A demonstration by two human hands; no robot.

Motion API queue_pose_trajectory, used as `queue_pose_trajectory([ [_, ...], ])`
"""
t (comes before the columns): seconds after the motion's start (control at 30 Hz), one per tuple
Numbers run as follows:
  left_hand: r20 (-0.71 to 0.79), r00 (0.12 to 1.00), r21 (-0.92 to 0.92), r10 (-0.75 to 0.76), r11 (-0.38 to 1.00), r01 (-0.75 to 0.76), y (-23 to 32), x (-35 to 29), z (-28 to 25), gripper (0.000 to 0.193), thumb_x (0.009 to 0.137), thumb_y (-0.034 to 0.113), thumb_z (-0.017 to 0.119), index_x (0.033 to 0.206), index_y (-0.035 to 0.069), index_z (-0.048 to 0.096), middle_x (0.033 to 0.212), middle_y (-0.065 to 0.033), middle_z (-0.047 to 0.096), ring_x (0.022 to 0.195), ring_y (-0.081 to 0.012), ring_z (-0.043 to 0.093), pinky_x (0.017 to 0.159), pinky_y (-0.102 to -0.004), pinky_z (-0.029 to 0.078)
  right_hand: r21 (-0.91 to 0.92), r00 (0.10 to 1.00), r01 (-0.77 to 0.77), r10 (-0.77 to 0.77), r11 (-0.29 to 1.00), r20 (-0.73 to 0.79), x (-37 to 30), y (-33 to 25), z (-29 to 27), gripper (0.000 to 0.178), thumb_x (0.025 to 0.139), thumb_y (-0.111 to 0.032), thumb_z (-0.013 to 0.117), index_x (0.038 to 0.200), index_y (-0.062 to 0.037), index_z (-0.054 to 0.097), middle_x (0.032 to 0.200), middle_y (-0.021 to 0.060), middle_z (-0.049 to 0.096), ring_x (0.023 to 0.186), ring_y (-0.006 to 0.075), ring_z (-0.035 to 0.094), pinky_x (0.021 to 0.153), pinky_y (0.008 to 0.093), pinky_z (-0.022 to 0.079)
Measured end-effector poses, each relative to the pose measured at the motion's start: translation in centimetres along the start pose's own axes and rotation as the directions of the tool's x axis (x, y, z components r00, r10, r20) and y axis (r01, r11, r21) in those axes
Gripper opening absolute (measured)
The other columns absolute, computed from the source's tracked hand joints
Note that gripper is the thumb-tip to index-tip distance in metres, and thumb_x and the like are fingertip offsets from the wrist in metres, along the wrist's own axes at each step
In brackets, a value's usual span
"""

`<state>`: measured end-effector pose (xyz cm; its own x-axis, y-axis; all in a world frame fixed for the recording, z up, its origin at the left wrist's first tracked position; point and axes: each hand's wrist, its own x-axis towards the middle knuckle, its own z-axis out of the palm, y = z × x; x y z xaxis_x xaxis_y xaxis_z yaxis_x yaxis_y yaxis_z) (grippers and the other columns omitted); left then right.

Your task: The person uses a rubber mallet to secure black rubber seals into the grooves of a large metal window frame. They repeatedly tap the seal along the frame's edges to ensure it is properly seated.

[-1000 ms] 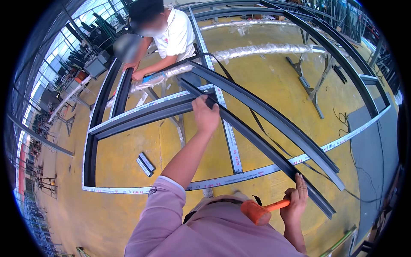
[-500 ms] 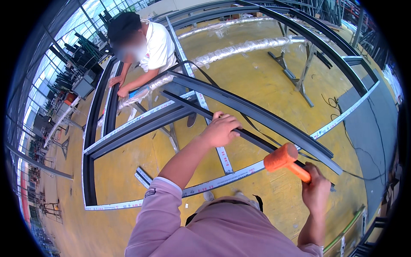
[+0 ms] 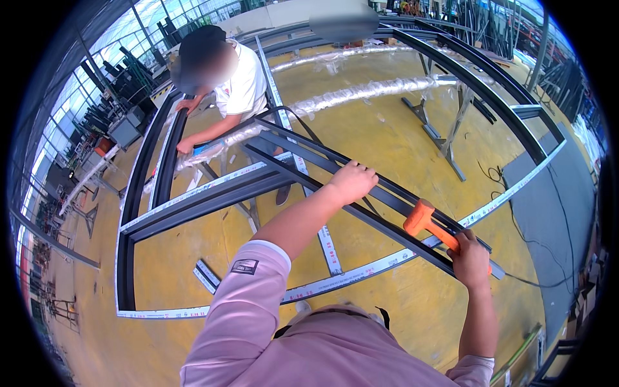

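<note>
My left hand [image 3: 353, 182] is closed over a long dark metal profile [image 3: 393, 230] lying slantwise across the frame. Its fingers reach toward a second dark profile [image 3: 407, 197] running alongside on the far side. In my right hand [image 3: 471, 260] is an orange mallet [image 3: 419, 217], gripped by the handle, its head pointing left above the profiles' near right ends. That hand is close to the profile ends; whether it also touches them I cannot tell. Beneath lies a large dark metal frame [image 3: 193, 203] with white printed film along its edges.
A co-worker [image 3: 242, 80] in a white shirt bends over the frame's far left, both hands on a rail. Film-wrapped bars [image 3: 361, 90] cross behind, near a metal stand [image 3: 451, 132]. A short profile piece [image 3: 206, 276] lies inside the frame. Cables [image 3: 541, 226] trail over a grey mat at right.
My left hand has moved right and away from me. The nearer profile has turned, showing a wider face, and its right end sits farther left. The mallet is lower. The co-worker's hands have shifted slightly.
</note>
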<state>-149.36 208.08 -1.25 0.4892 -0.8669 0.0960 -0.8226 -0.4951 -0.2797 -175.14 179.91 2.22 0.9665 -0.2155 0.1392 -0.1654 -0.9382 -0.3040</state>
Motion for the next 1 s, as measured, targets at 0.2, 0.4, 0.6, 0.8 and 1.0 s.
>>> queue_pose_trajectory([
  [0.2, -0.144, 0.985, -0.287, 0.095, 0.949, -0.133, -0.8, -1.4, -3.5, 0.015, 0.086, 0.015, 0.062, 0.096, 0.005, 0.065, 0.097, -0.0096, 0.066, 0.097, -0.0306, 0.067, 0.089, -0.0423, 0.051, -0.047, 0.994, 0.022, -0.027, 0.999, -0.102, -1.9, 0.9, -0.6, 0.036, 0.081, -0.01, 0.076, 0.114, -0.0075, 0.062, 0.12, 0.012, 0.067, 0.092, 0.0386, 0.068, 0.078, 0.0487, 0.053],
  [0.4, -0.223, 0.975, -0.245, 0.011, 0.967, -0.067, -0.7, -5.8, -8.8, 0.011, 0.084, 0.016, 0.063, 0.089, 0.006, 0.063, 0.089, -0.0089, 0.067, 0.091, -0.028, 0.067, 0.082, -0.043, 0.049, -0.041, 0.968, 0.001, -0.011, 0.999, -0.251, -2.3, -0.5, -2.2, 0.037, 0.083, -0.003, 0.073, 0.119, -0.0097, 0.063, 0.104, 0.014, 0.071, 0.094, 0.0395, 0.067, 0.078, 0.0479, 0.052],
  [0.6, -0.176, 0.972, -0.244, -0.155, 0.964, 0.109, -1.9, -16.8, -11.6, 0.013, 0.083, 0.016, 0.062, 0.091, 0.006, 0.063, 0.089, -0.0072, 0.066, 0.089, -0.0261, 0.066, 0.077, -0.0406, 0.046, -0.051, 0.939, 0.168, -0.175, 0.985, -0.295, -2.4, -8.5, -2.7, 0.045, 0.085, 0.001, 0.066, 0.13, -0.0034, 0.061, 0.108, 0.0169, 0.068, 0.101, 0.0407, 0.064, 0.083, 0.0474, 0.051],
  [0.8, -0.254, 0.898, -0.326, -0.36, 0.906, 0.271, -3.1, -33.4, -11.5, 0.013, 0.081, 0.019, 0.064, 0.083, 0.007, 0.06, 0.079, -0.0059, 0.061, 0.077, -0.0255, 0.062, 0.07, -0.0392, 0.044, 0.033, 0.877, 0.453, -0.438, 0.891, -0.197, -2.6, -18.2, 0.6, 0.037, 0.087, 0.006, 0.058, 0.123, -0.002, 0.058, 0.116, 0.0214, 0.067, 0.102, 0.044, 0.063, 0.089, 0.0437, 0.05],
  [1.0, 0.0, 0.808, -0.602, -0.59, 0.645, 0.471, -2.5, -51.8, -6.6, 0.013, 0.086, 0.015, 0.065, 0.086, 0.004, 0.059, 0.078, -0.0099, 0.061, 0.076, -0.0301, 0.063, 0.067, -0.0451, 0.048, 0.118, 0.78, 0.601, -0.612, 0.791, 0.129, -3.9, -35.7, 6.0, 0.027, 0.074, 0.007, 0.064, 0.1, -0.0012, 0.064, 0.087, 0.0212, 0.066, 0.084, 0.0456, 0.064, 0.074, 0.0464, 0.049],
])
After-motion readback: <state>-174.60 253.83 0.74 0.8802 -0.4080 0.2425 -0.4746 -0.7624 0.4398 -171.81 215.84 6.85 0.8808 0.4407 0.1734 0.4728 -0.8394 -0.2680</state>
